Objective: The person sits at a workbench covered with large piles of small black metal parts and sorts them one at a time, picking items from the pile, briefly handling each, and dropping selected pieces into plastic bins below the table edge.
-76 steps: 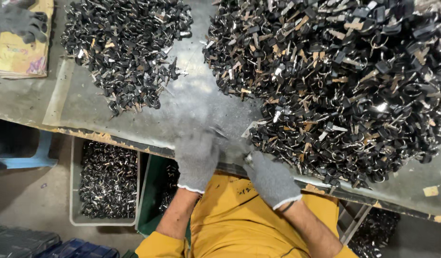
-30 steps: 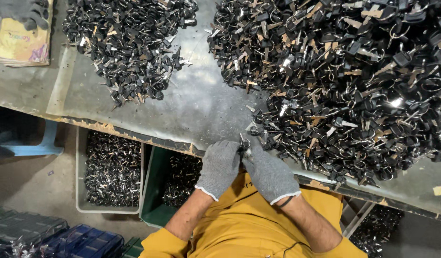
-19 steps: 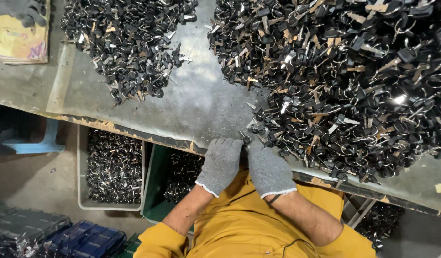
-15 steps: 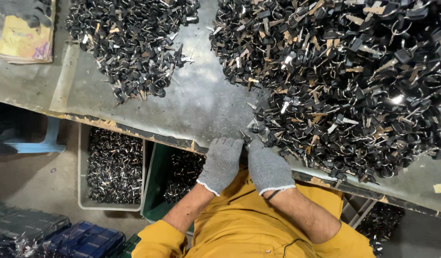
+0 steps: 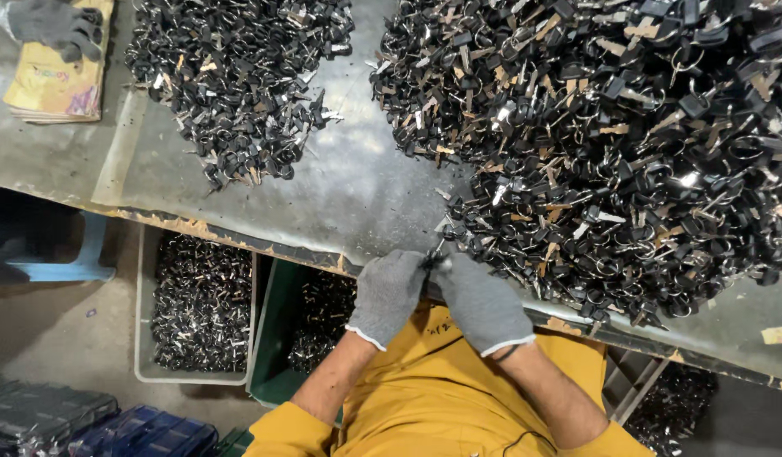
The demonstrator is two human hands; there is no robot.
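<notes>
My left hand (image 5: 388,292) and my right hand (image 5: 480,300), both in grey knit gloves, meet at the near edge of a metal table (image 5: 357,195). Together they pinch one small black-and-metal clip part (image 5: 434,256) between their fingertips. Just beyond the right hand lies a very large heap of the same black and silver parts (image 5: 611,144), filling the table's right side. A smaller heap of parts (image 5: 239,76) sits at the far left of the table. My sleeves and shirt are yellow.
Under the table stand a grey bin (image 5: 196,313) and a green bin (image 5: 311,326), both holding metal parts. A yellow booklet with a grey glove (image 5: 57,51) on it lies at the table's far left. Dark crates (image 5: 86,423) sit on the floor.
My hands were apart at the table edge, then came together. They now hold the small part between them, slightly nearer the big heap.
</notes>
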